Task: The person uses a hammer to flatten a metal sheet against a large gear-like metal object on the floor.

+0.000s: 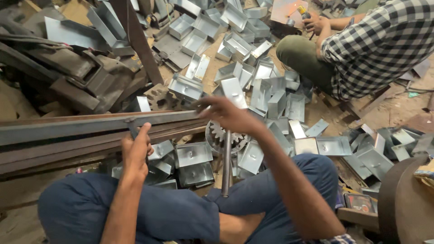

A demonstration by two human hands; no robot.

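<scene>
Two hands working a long steel strip over a floor littered with folded sheet-metal boxes.
Left hand [135, 151] is gripping a dark tool [133, 128] against the steel strip [90, 123], fingers curled shut; right hand [226, 113] is pinching the strip's far end. One gear [221, 134] and one rod [226, 162] are lying between the knees. Dozens of metal boxes [193, 154], too many to count. One co-worker [370, 45] is sitting beyond.
</scene>
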